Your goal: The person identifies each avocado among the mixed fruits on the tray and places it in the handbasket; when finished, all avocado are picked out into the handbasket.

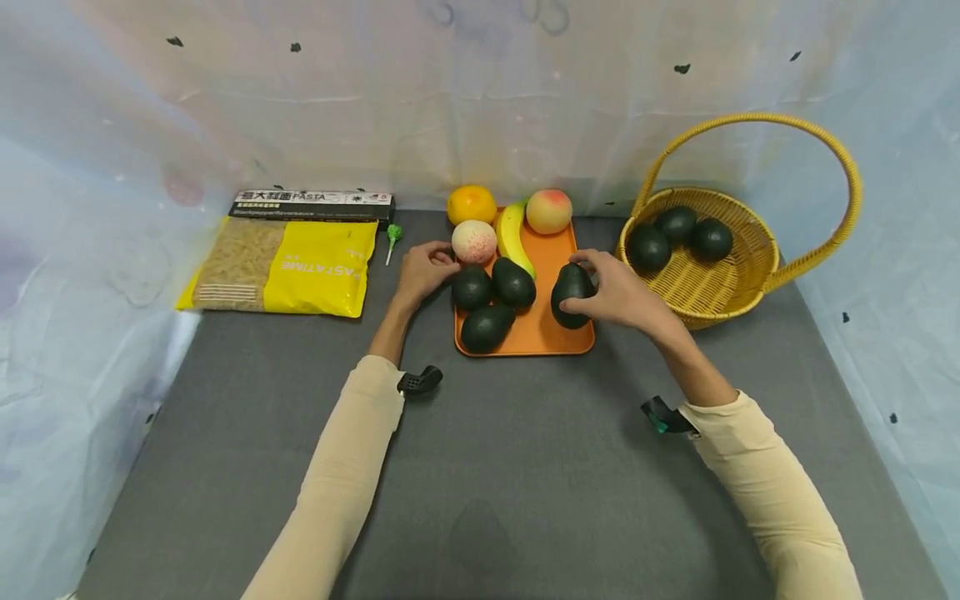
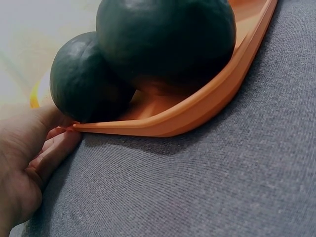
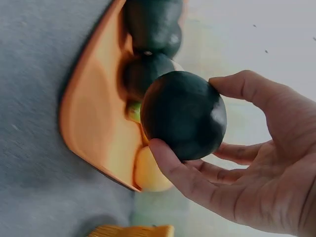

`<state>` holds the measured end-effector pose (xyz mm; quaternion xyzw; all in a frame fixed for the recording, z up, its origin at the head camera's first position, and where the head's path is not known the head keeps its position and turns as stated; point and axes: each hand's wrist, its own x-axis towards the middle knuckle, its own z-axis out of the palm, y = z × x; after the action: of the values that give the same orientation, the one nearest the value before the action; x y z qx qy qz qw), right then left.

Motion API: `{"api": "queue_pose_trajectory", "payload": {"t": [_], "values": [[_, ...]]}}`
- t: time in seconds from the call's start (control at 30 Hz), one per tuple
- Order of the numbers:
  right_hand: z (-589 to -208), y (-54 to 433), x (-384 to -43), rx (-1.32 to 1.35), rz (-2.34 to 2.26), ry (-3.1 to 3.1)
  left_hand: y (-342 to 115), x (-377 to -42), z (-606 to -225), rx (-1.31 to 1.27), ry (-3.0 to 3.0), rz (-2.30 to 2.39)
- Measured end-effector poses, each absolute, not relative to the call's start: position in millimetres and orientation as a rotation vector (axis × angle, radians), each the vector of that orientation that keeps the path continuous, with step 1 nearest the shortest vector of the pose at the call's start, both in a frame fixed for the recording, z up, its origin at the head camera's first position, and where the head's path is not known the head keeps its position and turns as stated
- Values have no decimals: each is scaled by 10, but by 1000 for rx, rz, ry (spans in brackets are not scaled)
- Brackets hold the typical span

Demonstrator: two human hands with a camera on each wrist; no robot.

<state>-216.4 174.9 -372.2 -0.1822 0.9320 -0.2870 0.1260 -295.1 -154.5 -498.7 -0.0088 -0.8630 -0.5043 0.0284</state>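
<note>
My right hand (image 1: 618, 292) grips a dark green avocado (image 1: 573, 296) between thumb and fingers, above the right side of an orange tray (image 1: 551, 337). The right wrist view shows the avocado (image 3: 183, 116) held up off the tray. At the tray's left edge, my left hand (image 1: 426, 271) pinches the rim, thumb above and fingers below in the left wrist view. Three avocados, one of them in front (image 1: 487, 328), lie on the tray beside a banana (image 1: 512, 237), a speckled pale peach (image 1: 474, 242), a reddish peach (image 1: 549, 211) and an orange (image 1: 471, 205).
Right of the tray stands a yellow wicker basket (image 1: 701, 292) with a tall handle and three avocados inside. To the left lie a yellow pasta bag (image 1: 322, 267), a black pasta box (image 1: 311, 204) and a green lollipop (image 1: 394, 233). A plastic sheet hangs behind the table.
</note>
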Motion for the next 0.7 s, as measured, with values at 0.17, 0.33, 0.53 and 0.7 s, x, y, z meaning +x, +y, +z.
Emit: {"api": "queue_pose_trajectory", "payload": {"t": [0.17,0.33,0.53,0.7], "values": [[-3544,1865,-2153,-443,-883,2756,-1551,-2938,-5001,-17,-2665,-1545],[-3315,2059,-2154,-338,-973,2752,-1539,-2928,-5016,-16,-2671,-1555],[-3121,2346,-2209,-211,-1124,2761,-1536,-2926,-5005,-21,-2665,-1564],[-3062,2596,-2286,-83,-1200,2770,-1537,-2938,-4990,-37,-2653,-1569]]}}
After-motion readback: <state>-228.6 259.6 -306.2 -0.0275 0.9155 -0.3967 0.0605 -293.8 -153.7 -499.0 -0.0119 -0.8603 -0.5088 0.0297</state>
